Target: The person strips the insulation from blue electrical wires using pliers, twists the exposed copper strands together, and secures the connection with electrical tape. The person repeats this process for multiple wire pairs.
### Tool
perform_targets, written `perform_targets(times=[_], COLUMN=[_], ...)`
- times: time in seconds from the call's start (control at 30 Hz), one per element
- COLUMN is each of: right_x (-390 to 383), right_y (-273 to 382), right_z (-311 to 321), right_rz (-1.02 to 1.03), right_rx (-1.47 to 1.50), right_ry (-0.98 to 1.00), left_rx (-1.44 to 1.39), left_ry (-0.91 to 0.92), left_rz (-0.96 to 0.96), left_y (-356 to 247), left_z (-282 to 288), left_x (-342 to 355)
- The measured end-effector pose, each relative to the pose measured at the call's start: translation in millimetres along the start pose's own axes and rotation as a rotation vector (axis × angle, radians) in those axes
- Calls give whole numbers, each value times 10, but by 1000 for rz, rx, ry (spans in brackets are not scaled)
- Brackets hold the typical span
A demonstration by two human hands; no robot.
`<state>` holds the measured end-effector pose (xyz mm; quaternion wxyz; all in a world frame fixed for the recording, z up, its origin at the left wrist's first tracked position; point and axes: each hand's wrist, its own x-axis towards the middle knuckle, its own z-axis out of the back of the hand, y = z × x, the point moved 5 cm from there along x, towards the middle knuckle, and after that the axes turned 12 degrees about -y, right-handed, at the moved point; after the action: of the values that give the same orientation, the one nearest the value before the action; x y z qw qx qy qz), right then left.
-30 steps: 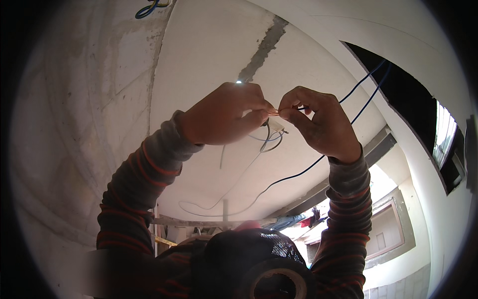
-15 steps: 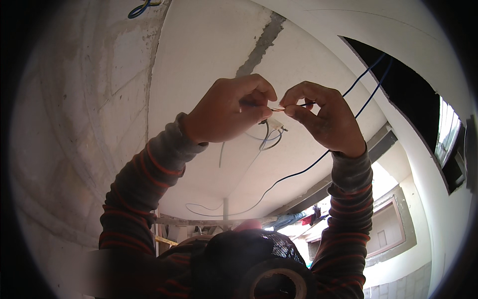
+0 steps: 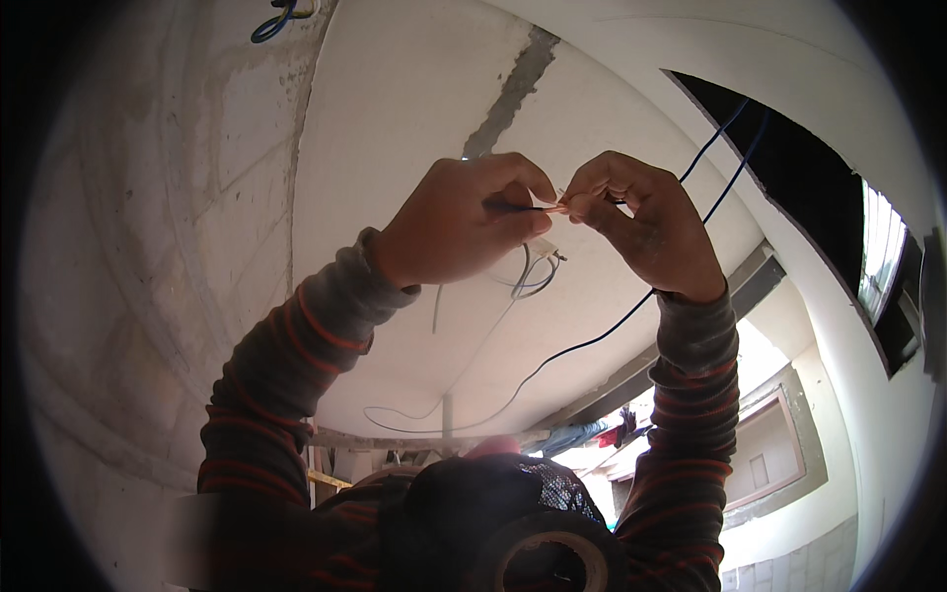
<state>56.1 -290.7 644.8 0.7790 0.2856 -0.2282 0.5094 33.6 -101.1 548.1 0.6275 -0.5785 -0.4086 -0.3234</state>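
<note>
Copper wire tips (image 3: 558, 207) pinched between two closed hands, left hand (image 3: 464, 222), right hand (image 3: 646, 222), two dark cables (image 3: 725, 138) behind.

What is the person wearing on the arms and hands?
Both arms wear long knitted sleeves, dark grey with thin red-orange stripes: the left sleeve and the right sleeve end in ribbed cuffs at the wrists. The left hand and right hand are bare, without gloves.
</note>
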Motion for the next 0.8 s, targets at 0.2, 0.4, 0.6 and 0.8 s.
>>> perform_targets(times=[0.2, 0.4, 0.6, 0.8], right_x=[-12, -58, -24, -13], right_y=[-23, 99, 104, 75], right_z=[-7, -81, -145, -202], right_rz=[20, 236, 334, 323], right_rx=[65, -44, -35, -74], right_ry=[-113, -221, -211, -260], left_rx=[-208, -292, -308, -400], left_ry=[-81, -110, -156, -183], left_rz=[130, 205, 214, 280], left_y=[85, 119, 143, 239], left_z=[53, 135, 185, 180], left_x=[-18, -6, 27, 31])
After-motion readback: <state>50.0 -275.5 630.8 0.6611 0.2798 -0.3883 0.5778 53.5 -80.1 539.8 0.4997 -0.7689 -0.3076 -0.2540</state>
